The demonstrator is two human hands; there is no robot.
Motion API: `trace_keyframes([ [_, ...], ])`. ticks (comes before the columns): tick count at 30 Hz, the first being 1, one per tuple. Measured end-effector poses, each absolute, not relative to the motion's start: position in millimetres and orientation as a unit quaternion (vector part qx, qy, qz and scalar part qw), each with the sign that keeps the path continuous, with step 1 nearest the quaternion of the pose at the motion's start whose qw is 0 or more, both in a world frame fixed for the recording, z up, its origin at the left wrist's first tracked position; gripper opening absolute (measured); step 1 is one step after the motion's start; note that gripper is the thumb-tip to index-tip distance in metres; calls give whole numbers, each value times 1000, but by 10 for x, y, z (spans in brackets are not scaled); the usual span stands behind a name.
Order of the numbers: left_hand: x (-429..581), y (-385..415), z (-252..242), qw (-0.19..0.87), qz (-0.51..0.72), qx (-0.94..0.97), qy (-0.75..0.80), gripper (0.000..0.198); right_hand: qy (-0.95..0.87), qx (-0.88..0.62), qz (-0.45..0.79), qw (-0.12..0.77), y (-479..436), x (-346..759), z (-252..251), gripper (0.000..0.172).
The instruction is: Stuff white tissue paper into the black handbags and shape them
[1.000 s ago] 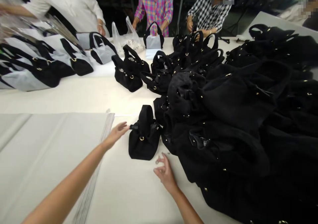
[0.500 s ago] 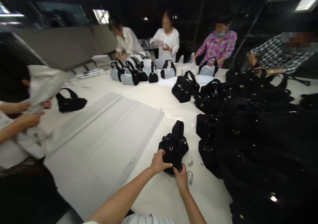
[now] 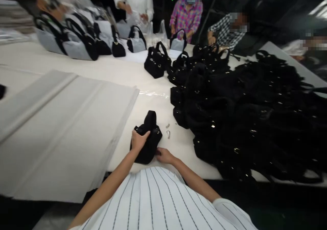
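A small black handbag with a looped handle and small metal fittings stands on the white table in front of me. My left hand is closed on its upper left side, thumb across the front. At the bag's lower right edge is my right hand, its fingers curled at the bag's side; a small dark bit shows at the fingertips, and I cannot make out what they grip. Two small grey loops or scraps lie just right of the bag.
A stack of large white sheets covers the left of the table. A big heap of black handbags fills the right. Bags with grey wrapping stand at the far left. Several people work along the far side.
The view has turned right and down. My left hand has moved up the bag's side, and my right hand has shifted from its front to its lower right edge.
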State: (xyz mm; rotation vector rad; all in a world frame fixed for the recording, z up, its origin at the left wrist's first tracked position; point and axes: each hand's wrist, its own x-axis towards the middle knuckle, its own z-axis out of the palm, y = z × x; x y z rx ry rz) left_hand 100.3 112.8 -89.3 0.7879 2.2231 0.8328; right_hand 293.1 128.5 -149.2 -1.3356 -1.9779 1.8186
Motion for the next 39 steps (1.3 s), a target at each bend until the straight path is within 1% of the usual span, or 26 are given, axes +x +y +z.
trace_keyframes([
  [2,1009,1182,-951,279,295,287,867,86,-633,-514,567,117,1488,3005,-1450,37],
  [4,977,1197,-949,241,280,283,885,86,-608,-564,533,166,1678,3010,-1391,43],
  [6,931,1156,-895,228,287,301,880,74,-600,-568,523,208,1843,2946,-1284,50],
  [8,895,1058,-825,217,318,336,860,60,-618,-534,529,232,1967,2848,-1125,60],
  [10,884,919,-774,197,353,371,836,48,-646,-494,537,224,2036,2759,-942,71],
  [12,895,761,-753,187,386,385,817,39,-674,-458,550,184,2044,2695,-771,79],
  [13,906,681,-751,189,401,386,809,35,-685,-438,558,164,2025,2672,-702,78],
  [14,920,603,-749,197,413,384,802,31,-695,-421,565,145,1991,2654,-647,72],
  [16,949,457,-739,224,426,383,788,26,-714,-411,555,116,1885,2631,-583,55],
  [17,961,390,-727,239,429,386,781,24,-725,-420,536,103,1816,2629,-571,48],
  [19,971,271,-689,252,438,399,765,23,-752,-443,481,81,1662,2653,-572,43],
  [21,952,169,-640,238,464,425,740,20,-781,-450,424,87,1512,2720,-579,40],
  [24,890,41,-563,205,494,463,707,11,-805,-465,340,145,1359,2872,-563,38],
  [25,871,6,-537,197,493,474,703,13,-806,-477,308,168,1336,2923,-554,38],
  [28,854,-71,-472,158,464,521,699,27,-793,-520,221,227,1337,3043,-559,36],
  [30,874,-103,-459,129,439,575,679,29,-788,-529,180,259,1366,3095,-621,35],
  [33,921,-142,-524,99,396,650,641,33,-806,-503,146,277,1385,3168,-817,34],
  [36,952,-185,-681,94,363,701,607,38,-829,-472,144,263,1310,3292,-1063,37],
  [39,958,-229,-830,112,360,742,554,27,-846,-441,185,237,1148,3495,-1197,37],
])
